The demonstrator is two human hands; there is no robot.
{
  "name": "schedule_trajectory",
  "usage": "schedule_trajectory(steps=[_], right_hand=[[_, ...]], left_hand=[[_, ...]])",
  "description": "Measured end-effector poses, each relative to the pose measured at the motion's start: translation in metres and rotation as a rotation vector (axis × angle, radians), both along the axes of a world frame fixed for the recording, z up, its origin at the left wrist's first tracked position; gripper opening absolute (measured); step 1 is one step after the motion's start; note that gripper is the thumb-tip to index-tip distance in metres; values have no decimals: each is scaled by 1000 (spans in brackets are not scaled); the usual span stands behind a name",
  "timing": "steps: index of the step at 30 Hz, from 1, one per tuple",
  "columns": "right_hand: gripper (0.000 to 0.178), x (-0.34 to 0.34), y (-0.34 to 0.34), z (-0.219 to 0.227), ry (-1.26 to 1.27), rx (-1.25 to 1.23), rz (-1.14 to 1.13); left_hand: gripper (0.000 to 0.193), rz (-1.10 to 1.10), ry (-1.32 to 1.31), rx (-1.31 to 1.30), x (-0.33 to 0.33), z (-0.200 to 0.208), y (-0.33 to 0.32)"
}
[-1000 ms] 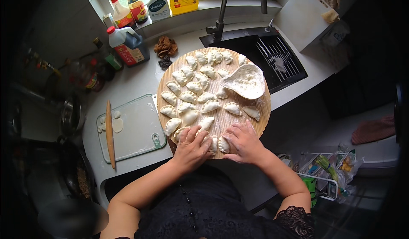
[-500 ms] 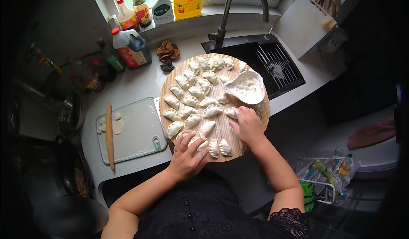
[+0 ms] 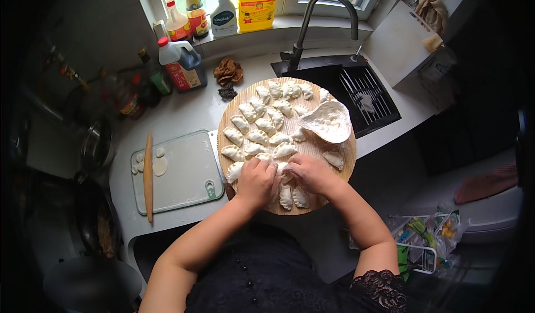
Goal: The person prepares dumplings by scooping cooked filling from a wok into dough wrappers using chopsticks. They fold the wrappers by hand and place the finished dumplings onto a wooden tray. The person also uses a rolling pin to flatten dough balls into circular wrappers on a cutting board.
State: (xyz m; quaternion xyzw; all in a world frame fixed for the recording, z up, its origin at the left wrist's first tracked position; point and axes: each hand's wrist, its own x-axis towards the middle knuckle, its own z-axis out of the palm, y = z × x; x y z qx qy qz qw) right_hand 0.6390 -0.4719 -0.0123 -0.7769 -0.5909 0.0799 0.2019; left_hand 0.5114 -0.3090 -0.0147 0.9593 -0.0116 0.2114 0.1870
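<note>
A round wooden board (image 3: 312, 196) carries several white pleated dumplings (image 3: 256, 136) in loose rows. At its near part my left hand (image 3: 257, 180) and my right hand (image 3: 310, 173) meet, fingers bent inward on one dumpling (image 3: 282, 168). My fingers cover much of that dumpling, and whether it is lifted off the board I cannot tell. Below the hands lie two more dumplings (image 3: 293, 197). Another dumpling (image 3: 333, 159) lies by itself right of my right hand. A pear-shaped bowl of flour (image 3: 327, 122) stands on the board's far right.
To the left, a cutting board (image 3: 186, 171) holds a rolling pin (image 3: 148, 176), a flat dough wrapper (image 3: 160, 167) and small dough pieces. Behind are a black sink (image 3: 317, 81), a faucet (image 3: 301, 34) and several bottles (image 3: 181, 65). A pan (image 3: 97, 218) sits at the left.
My right hand has left the dumpling on the right, which now lies farther right, and moved left. My left hand has moved up and right to meet it. The view has shifted slightly.
</note>
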Motion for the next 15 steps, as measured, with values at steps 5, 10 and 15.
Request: schedule_trajectory(steps=[5, 10, 15], right_hand=[[21, 18, -34, 17, -93, 128, -506], [33, 29, -73, 9, -40, -146, -832], [37, 37, -79, 4, 89, -183, -771]], left_hand=[[28, 7, 137, 63, 14, -6, -2], [25, 5, 132, -2, 14, -7, -3], [29, 4, 155, 3, 12, -6, -4]])
